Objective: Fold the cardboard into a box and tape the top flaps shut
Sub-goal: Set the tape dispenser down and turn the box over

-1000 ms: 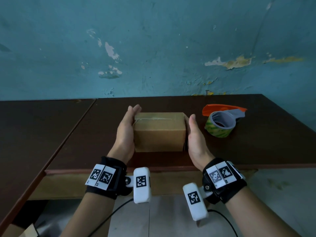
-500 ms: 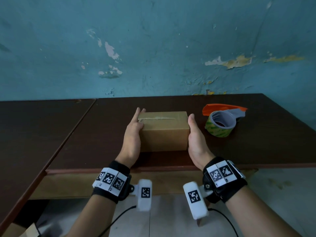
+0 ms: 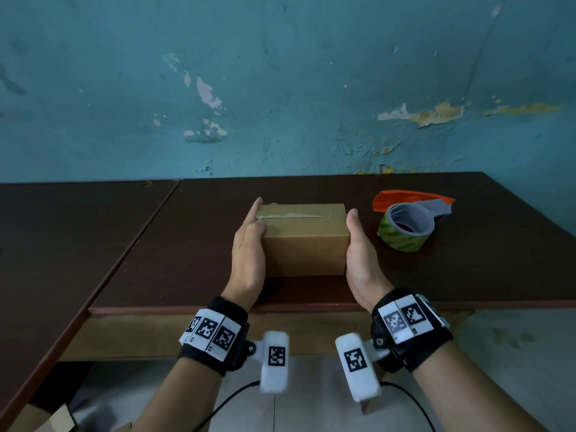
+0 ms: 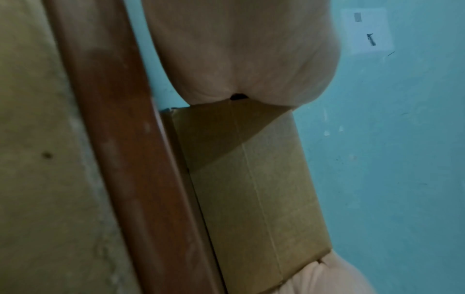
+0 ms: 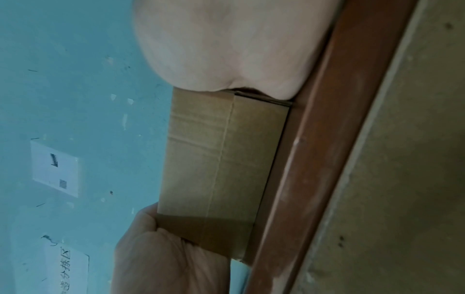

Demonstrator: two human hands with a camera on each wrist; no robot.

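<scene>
Cardboard box (image 3: 304, 241), one in number, stands closed on the dark brown bench (image 3: 187, 260), near the front edge and roughly midway along it. Its top flaps lie flat, and one strip of clear tape runs along the seam between them. Two hands flank the box. Left hand (image 3: 247, 254): palm flat against the left end wall, fingers straight and extended toward the far edge, thumb resting on the top near the left end of the seam; it presses rather than grasps. Right hand (image 3: 358, 257): palm flat against the right end wall, fingers straight, likewise pressing and not curled round anything. Each wrist view shows the box's long front wall spanning the gap between the heels of the two palms, with the bench's reddish front edge alongside. One tape dispenser (image 3: 408, 222), with an orange and grey body and one green-patterned roll, lies on the bench to the right of the box, apart from it and from the right hand. A second bench top (image 3: 62, 244) adjoins the first at its left edge. Two marker-covered wristbands, one per wrist, hang past the front edge.
</scene>
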